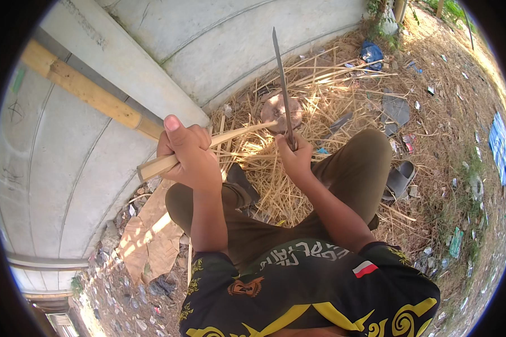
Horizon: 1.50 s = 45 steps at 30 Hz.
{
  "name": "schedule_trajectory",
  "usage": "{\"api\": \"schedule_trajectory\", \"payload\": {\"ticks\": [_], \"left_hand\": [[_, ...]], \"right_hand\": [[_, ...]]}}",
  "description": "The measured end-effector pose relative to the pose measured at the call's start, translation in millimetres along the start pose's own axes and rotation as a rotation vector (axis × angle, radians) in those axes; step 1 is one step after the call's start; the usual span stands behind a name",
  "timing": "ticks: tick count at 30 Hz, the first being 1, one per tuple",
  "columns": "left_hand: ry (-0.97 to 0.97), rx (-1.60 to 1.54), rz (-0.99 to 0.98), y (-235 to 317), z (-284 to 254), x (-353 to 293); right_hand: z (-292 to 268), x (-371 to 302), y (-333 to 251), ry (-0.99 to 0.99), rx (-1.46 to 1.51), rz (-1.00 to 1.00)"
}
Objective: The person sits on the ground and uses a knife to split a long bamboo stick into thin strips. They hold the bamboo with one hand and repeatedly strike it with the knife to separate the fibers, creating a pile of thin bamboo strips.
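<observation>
**Left hand grips a pale strip, right hand a long blade**

From here I see the strip running through the clenched left fist, its thick end jutting out to the left, its thin end reaching toward the blade. The right hand is closed around the blade's lower end, the tip pointing away from the body. Beyond the hands sits a round wooden block, partly masked by the blade; whether the strip touches it, I can't tell. Loose shavings litter the ground between the knees. A bamboo pole slants behind the left fist.
</observation>
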<state>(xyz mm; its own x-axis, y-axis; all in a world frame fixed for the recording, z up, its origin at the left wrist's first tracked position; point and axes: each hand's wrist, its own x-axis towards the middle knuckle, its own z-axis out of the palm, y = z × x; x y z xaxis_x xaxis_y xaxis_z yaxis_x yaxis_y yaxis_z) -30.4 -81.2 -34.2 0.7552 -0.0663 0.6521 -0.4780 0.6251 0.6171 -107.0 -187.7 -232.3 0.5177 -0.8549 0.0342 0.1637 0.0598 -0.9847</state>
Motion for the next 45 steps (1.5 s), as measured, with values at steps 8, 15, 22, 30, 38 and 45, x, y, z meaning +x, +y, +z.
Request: {"api": "schedule_trajectory", "payload": {"ticks": [8, 15, 22, 30, 38, 45], "left_hand": [[-0.006, -0.077, -0.011, -11, -31, 26], [0.003, -0.114, -0.006, -14, -52, 38], [-0.108, -0.072, -0.009, -15, -49, 29], [0.02, -0.061, -0.01, -12, -41, 30], [0.004, -0.083, -0.035, -15, -48, 38], [-0.011, -0.06, -0.009, -15, -56, 43]], "right_hand": [[4, 4, 42, -0.271, -0.526, 0.242], [9, -13, -18, -0.138, -0.134, -0.12], [1, 22, 49, -0.328, -0.477, 0.512], [12, -4, -8, -0.06, -0.202, -0.202], [2, 22, 64, -0.339, -0.528, 0.358], [16, -5, -3, -0.107, -0.192, -0.08]]}}
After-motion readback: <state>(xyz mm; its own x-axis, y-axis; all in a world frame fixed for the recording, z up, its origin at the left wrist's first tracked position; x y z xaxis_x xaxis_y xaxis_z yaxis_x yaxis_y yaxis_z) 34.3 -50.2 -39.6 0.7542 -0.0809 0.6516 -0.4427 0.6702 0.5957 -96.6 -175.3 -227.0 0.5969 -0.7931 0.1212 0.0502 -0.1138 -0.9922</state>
